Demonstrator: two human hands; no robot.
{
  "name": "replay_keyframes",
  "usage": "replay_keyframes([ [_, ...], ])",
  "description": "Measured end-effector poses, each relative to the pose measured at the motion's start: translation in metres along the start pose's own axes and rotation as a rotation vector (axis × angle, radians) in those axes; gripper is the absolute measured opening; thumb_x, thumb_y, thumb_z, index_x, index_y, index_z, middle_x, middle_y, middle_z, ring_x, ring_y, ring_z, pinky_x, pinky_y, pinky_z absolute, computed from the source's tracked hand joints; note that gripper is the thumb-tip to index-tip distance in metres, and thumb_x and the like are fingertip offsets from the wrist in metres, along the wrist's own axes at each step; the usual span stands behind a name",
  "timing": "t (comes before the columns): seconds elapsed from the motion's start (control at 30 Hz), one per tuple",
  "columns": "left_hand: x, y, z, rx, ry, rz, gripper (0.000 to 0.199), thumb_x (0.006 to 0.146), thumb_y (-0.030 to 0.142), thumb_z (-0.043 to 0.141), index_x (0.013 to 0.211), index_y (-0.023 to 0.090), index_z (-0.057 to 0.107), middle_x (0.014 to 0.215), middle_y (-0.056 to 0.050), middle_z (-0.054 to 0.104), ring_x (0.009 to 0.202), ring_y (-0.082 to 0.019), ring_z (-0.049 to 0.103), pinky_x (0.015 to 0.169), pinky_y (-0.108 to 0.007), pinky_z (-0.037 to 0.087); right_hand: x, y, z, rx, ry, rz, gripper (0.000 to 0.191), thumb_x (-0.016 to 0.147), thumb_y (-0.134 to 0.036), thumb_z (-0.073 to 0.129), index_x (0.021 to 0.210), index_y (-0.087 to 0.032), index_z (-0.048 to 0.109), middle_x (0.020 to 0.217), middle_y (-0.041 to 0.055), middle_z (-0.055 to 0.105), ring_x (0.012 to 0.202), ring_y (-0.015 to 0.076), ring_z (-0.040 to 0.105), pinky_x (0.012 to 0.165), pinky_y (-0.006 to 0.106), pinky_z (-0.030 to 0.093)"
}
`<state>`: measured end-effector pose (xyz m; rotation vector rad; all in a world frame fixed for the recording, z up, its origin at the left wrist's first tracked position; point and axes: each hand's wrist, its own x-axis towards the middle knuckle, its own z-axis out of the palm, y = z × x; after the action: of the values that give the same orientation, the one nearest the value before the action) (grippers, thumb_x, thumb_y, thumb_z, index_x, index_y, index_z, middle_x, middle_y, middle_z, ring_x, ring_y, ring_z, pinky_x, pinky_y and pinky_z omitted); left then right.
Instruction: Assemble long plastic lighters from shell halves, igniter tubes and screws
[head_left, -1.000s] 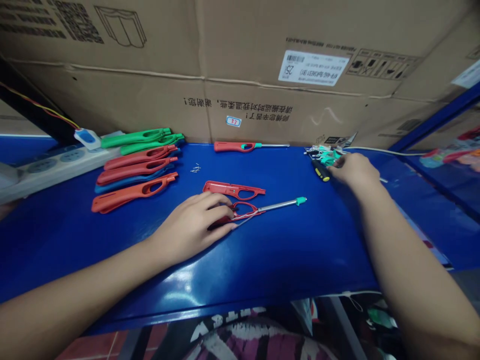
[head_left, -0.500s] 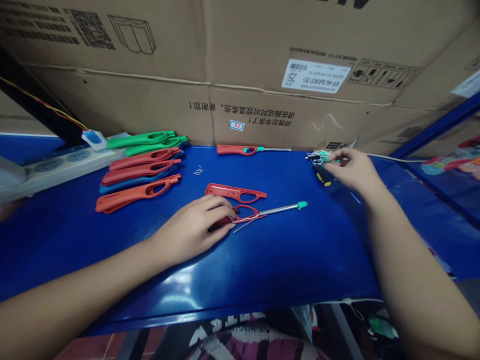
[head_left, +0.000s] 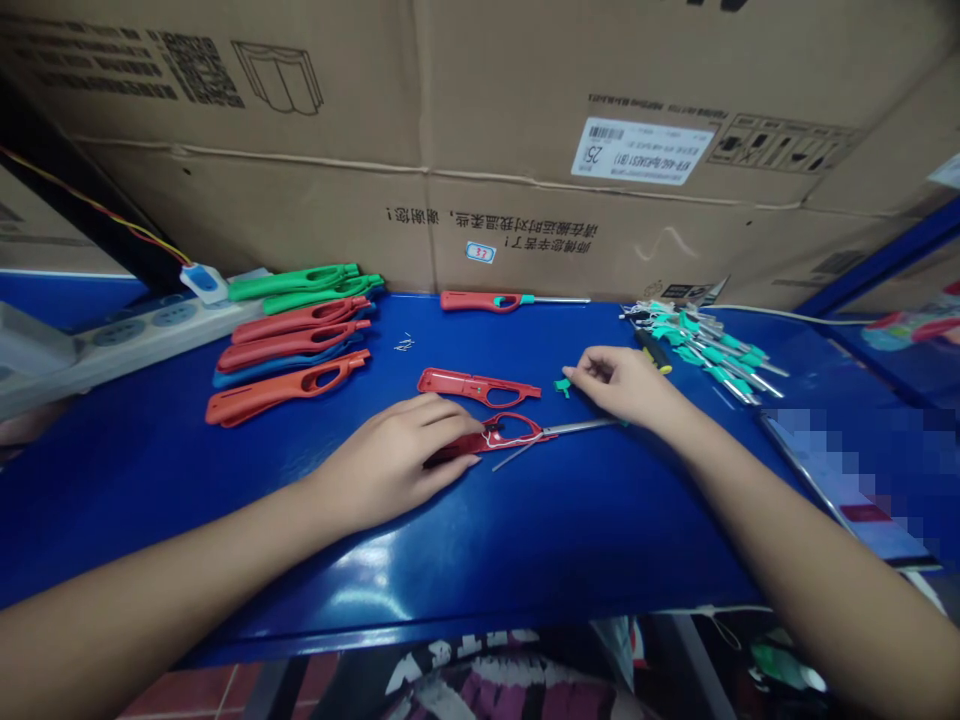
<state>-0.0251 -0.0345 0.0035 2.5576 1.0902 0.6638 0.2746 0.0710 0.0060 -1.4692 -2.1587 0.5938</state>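
My left hand [head_left: 405, 455] is closed around the grip end of a red lighter half-shell [head_left: 466, 444] lying on the table. White wires and a thin clear tube show at its trigger loop, and a metal rod [head_left: 579, 427] extends from it to the right. My right hand [head_left: 622, 385] pinches a small green trigger [head_left: 562, 386] between thumb and fingertips, just above the rod. Its wrist side hides most of the rod's green tip. Just behind lies another red half-shell [head_left: 480, 387], apart from both hands.
Red, orange, green and blue lighter shells [head_left: 289, 385] lie at the left beside a power strip [head_left: 161, 325]. Small screws [head_left: 403, 344] and an assembled red lighter [head_left: 480, 301] are farther back. Metal rods with green parts [head_left: 720, 350] and a black-yellow screwdriver [head_left: 654, 352] lie right. A cardboard box [head_left: 495, 120] stands behind.
My right hand has moved left and nearer from the pile of rods, now with the green trigger in its fingers. My left hand stays on the half-shell.
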Motion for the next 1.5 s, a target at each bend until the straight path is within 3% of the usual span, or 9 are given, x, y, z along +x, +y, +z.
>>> replay_keyframes([
  [0.07,0.0,0.001,-0.001,0.002,0.001,0.003,0.023,0.1,0.026,0.056,0.121,0.021,0.065,0.115,-0.006,0.071,0.108,-0.021,0.063,0.095,-0.037,0.052,0.001,0.001,-0.008,-0.034,0.026,-0.106,0.021,0.088,-0.036,0.058,0.081,-0.018,0.066,0.071,0.0031,0.064,0.057,0.0133,0.051,0.057,0.028,0.043],
  [0.17,0.001,0.0,-0.001,-0.013,-0.004,0.003,0.023,0.1,0.025,0.055,0.121,0.021,0.065,0.115,-0.006,0.071,0.109,-0.021,0.063,0.096,-0.037,0.052,0.001,0.003,-0.019,-0.066,-0.086,-0.347,0.023,0.091,-0.026,0.054,0.106,-0.021,0.072,0.107,0.0102,0.065,0.077,0.0167,0.061,0.068,0.031,0.05],
  [0.23,0.002,0.0,-0.001,-0.02,-0.006,0.008,0.024,0.1,0.024,0.054,0.121,0.02,0.064,0.115,-0.006,0.07,0.109,-0.021,0.062,0.096,-0.038,0.052,0.002,0.005,-0.023,-0.092,-0.169,-0.451,0.022,0.091,-0.025,0.056,0.104,-0.022,0.073,0.116,0.0118,0.062,0.094,0.0203,0.063,0.076,0.034,0.052],
  [0.3,0.002,0.0,-0.001,-0.019,-0.001,0.017,0.025,0.1,0.023,0.054,0.123,0.019,0.064,0.116,-0.007,0.07,0.109,-0.021,0.062,0.096,-0.038,0.052,0.002,0.007,-0.025,-0.107,-0.184,-0.484,0.015,0.091,-0.025,0.058,0.096,-0.021,0.072,0.111,0.0114,0.063,0.099,0.0221,0.063,0.082,0.036,0.053],
  [0.5,0.001,0.002,-0.002,-0.035,-0.024,-0.028,0.03,0.099,0.018,0.053,0.129,0.018,0.06,0.118,-0.009,0.066,0.113,-0.022,0.059,0.099,-0.039,0.051,-0.005,-0.006,-0.023,-0.032,-0.234,-0.456,0.012,0.093,-0.027,0.061,0.09,-0.019,0.069,0.092,0.0075,0.071,0.079,0.0183,0.065,0.073,0.032,0.051],
  [0.7,0.001,0.006,-0.002,-0.081,-0.046,-0.105,0.03,0.099,0.018,0.053,0.128,0.019,0.058,0.118,-0.009,0.062,0.115,-0.023,0.057,0.102,-0.04,0.049,-0.023,-0.036,0.005,0.108,-0.222,-0.53,0.011,0.095,-0.026,0.062,0.094,-0.02,0.072,0.096,0.0064,0.068,0.086,0.0169,0.066,0.08,0.03,0.051],
  [1.0,0.0,0.007,0.0,-0.127,-0.053,-0.16,0.029,0.097,0.019,0.056,0.127,0.021,0.059,0.116,-0.009,0.06,0.114,-0.024,0.057,0.1,-0.042,0.05,-0.029,-0.042,0.023,0.02,-0.249,-0.579,0.013,0.097,-0.023,0.058,0.095,-0.02,0.071,0.098,0.006,0.066,0.088,0.0175,0.064,0.079,0.031,0.049],
  [1.17,0.001,0.008,-0.001,-0.16,-0.05,-0.183,0.028,0.096,0.021,0.059,0.123,0.02,0.062,0.11,-0.008,0.061,0.105,-0.022,0.06,0.095,-0.039,0.052,-0.032,-0.046,0.023,-0.039,-0.206,-0.714,0.018,0.101,-0.022,0.051,0.092,-0.019,0.067,0.092,0.0063,0.066,0.086,0.0175,0.062,0.075,0.03,0.049],
  [1.5,0.004,0.008,0.0,-0.205,-0.054,-0.225,0.025,0.093,0.02,0.062,0.117,0.018,0.066,0.102,-0.006,0.06,0.096,-0.021,0.061,0.089,-0.037,0.053,-0.038,-0.048,0.025,-0.373,-0.093,-0.972,0.022,0.1,-0.014,0.042,0.096,-0.016,0.064,0.093,0.009,0.068,0.079,0.019,0.058,0.068,0.031,0.045],
])
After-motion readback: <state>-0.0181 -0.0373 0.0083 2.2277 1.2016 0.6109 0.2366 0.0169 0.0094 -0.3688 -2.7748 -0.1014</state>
